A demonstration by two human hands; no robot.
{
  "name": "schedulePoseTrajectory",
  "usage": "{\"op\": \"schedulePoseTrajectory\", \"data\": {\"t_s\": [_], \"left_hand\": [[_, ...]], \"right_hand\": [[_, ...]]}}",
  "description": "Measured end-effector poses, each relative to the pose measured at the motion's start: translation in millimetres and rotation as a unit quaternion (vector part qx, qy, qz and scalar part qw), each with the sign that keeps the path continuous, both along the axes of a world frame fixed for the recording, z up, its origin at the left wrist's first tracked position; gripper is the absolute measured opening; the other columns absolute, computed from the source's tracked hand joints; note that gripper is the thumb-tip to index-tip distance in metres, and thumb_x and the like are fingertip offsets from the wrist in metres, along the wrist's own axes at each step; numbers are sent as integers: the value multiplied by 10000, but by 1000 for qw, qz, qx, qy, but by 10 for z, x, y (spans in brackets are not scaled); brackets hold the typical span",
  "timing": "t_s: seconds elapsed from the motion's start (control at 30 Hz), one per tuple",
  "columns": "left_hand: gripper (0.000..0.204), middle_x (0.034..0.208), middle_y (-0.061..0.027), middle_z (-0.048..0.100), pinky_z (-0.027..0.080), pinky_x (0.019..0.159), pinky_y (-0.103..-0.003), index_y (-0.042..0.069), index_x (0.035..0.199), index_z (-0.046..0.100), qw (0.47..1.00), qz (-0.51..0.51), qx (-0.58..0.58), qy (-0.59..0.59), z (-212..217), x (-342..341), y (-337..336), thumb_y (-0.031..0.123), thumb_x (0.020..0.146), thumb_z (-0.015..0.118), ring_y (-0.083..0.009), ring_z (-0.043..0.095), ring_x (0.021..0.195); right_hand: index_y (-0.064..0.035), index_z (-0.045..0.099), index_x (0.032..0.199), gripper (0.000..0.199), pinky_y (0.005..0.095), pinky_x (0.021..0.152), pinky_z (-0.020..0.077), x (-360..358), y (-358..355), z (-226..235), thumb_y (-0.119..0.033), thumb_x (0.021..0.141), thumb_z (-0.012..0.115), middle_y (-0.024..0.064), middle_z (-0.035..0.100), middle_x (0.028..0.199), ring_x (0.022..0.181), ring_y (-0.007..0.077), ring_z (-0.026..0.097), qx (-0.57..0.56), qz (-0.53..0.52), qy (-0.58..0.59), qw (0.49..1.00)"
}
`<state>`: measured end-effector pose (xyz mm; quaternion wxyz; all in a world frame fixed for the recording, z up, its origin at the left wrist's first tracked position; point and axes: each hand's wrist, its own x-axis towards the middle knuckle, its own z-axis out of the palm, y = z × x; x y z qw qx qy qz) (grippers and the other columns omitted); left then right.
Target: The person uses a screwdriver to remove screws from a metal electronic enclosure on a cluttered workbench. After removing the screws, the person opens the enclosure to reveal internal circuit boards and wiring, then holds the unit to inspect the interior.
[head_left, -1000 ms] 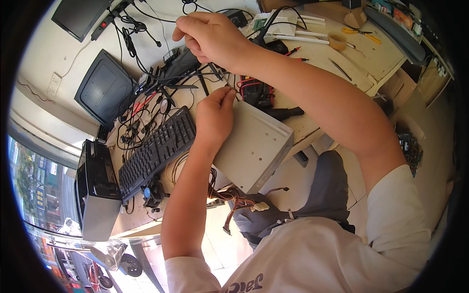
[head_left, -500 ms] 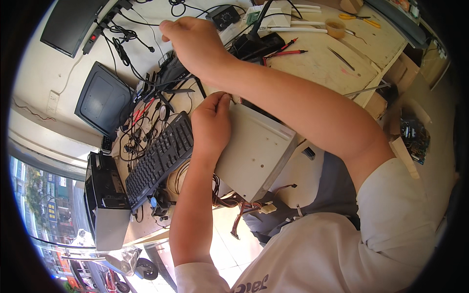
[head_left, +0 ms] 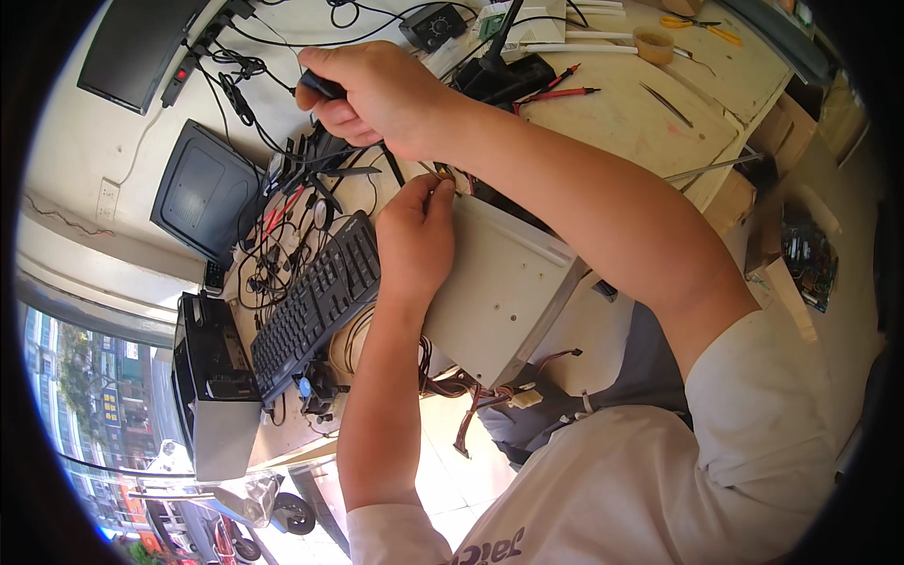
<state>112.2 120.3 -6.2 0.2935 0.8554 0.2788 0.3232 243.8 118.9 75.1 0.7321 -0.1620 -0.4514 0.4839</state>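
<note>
A grey metal power supply box (head_left: 504,297) lies at the near edge of the bench, with a bundle of coloured leads (head_left: 452,384) coming out of its near end. My left hand (head_left: 414,235) rests on its far left corner, thumb and fingers pressed together; what they pinch is too small to make out. Above and beyond it, my right hand (head_left: 386,99) is closed around the black handle of a screwdriver (head_left: 323,85). Its thin shaft, partly hidden by the hand, shows again close to my left fingertips.
A black keyboard (head_left: 315,306) lies left of the box, beside tangled cables (head_left: 268,259). Beyond are red and black probes (head_left: 565,92), tweezers (head_left: 667,104), yellow-handled pliers (head_left: 711,31) and a round tub (head_left: 653,44). A circuit board (head_left: 810,254) sits in a carton at right.
My right hand has turned at the wrist, and the black handle now shows in its grip. My left hand stays at the box corner. The whole view has shifted slightly.
</note>
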Motion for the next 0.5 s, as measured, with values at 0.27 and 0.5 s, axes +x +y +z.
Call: {"op": "schedulePoseTrajectory", "data": {"t_s": [0.27, 0.5], "left_hand": [[243, 807, -173, 714, 523, 703, -322, -36, 1045, 716, 1000, 19, -13, 22, 17, 20, -34, 180, 963, 641, -205, 666, 702], [191, 747, 9, 641, 399, 573, -218, -18, 1057, 721, 996, 37, -74, 11, 9, -19, -1, 130, 957, 653, -30, 486, 631]], "right_hand": [[-1, 658, 853, 211, 397, 580, 495, 235, -32, 121, -195, 925, 615, 96, 633, 696, 628, 233, 608, 57, -491, -492, 717], [-4, 671, 807, 165, 413, 572, 511, 332, -66, 613, -143, 853, 594, 130, 650, 712, 629, 261, 632, 32, -320, -771, 550]]}}
